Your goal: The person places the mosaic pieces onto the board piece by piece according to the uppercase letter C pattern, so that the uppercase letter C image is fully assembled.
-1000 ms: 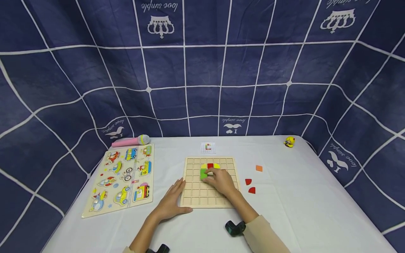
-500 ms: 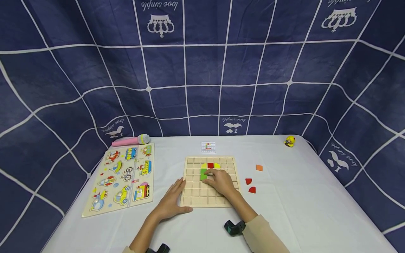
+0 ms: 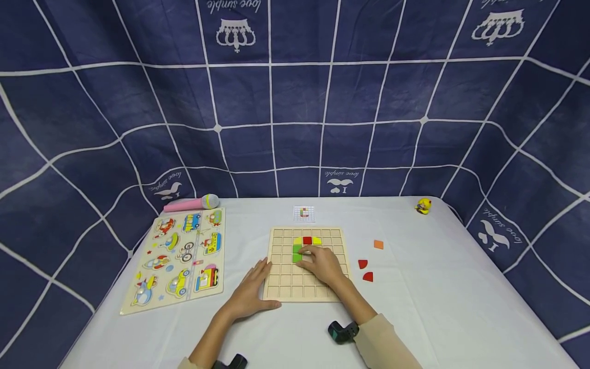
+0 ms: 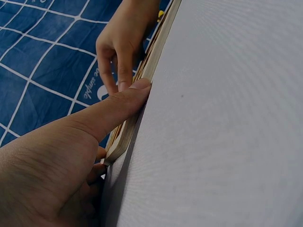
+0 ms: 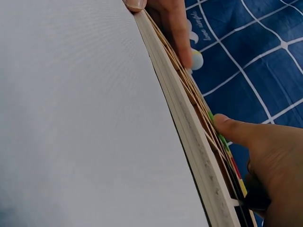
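A wooden grid board (image 3: 285, 285) lies on the white-covered table. My left hand (image 3: 249, 293) rests at its near left corner, fingers along the left side and thumb at the front edge, as the left wrist view shows. Over the middle of the grid, my right hand (image 3: 325, 264) has thumb and index finger around the lower green square tile (image 3: 296, 259), which sits in the grid just below another green tile (image 3: 296, 249). Above these, a red square tile (image 3: 307, 240) sits between two yellow rounded pieces (image 3: 317, 240). The right hand hides part of the grid.
Right of the board lie an orange square tile (image 3: 378, 244) and two red quarter-round pieces (image 3: 367, 277). A printed pattern card (image 3: 304, 213) is behind it. At left are a vehicle puzzle board (image 3: 172, 266) and pink toy microphone (image 3: 189, 204); a small yellow figure (image 3: 423, 206) stands back right.
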The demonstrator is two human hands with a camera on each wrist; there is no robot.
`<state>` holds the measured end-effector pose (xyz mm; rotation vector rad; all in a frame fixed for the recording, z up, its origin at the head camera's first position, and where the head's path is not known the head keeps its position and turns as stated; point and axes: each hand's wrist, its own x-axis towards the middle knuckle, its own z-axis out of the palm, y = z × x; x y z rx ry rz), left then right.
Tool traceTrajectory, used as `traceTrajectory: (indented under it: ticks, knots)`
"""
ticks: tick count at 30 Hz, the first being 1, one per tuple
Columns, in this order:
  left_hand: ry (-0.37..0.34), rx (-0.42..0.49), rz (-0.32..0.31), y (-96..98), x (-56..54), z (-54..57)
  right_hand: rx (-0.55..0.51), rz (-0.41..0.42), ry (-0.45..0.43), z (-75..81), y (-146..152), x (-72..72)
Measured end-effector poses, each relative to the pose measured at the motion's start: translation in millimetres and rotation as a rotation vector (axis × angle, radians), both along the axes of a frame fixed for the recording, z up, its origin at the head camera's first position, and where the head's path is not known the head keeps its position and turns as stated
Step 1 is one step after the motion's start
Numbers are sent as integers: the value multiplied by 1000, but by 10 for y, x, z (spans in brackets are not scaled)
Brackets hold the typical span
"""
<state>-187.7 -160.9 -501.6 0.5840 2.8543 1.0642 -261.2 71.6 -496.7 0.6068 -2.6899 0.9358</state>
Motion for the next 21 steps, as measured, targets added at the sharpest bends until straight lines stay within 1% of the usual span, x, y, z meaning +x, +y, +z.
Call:
traceTrajectory:
  ticks: [5, 9, 12, 16, 18, 21]
  knots:
    - [-11, 10, 4, -3, 9, 16, -39, -4, -45, 86, 96, 37]
    - [-8, 15, 1, 5, 18, 21, -62, -23, -50, 198, 268, 89]
    - [-1, 14, -2, 10, 20, 22, -65, -47, -38, 270, 442, 131]
    - [3, 6, -4, 10, 14, 23, -45, -100, 2, 325, 713, 181]
    - [1, 5, -4, 8, 12, 26, -29, -124, 24, 333, 853, 211]
    - [2, 10, -4, 7, 11, 31, -8, -156, 24, 329, 1070, 254]
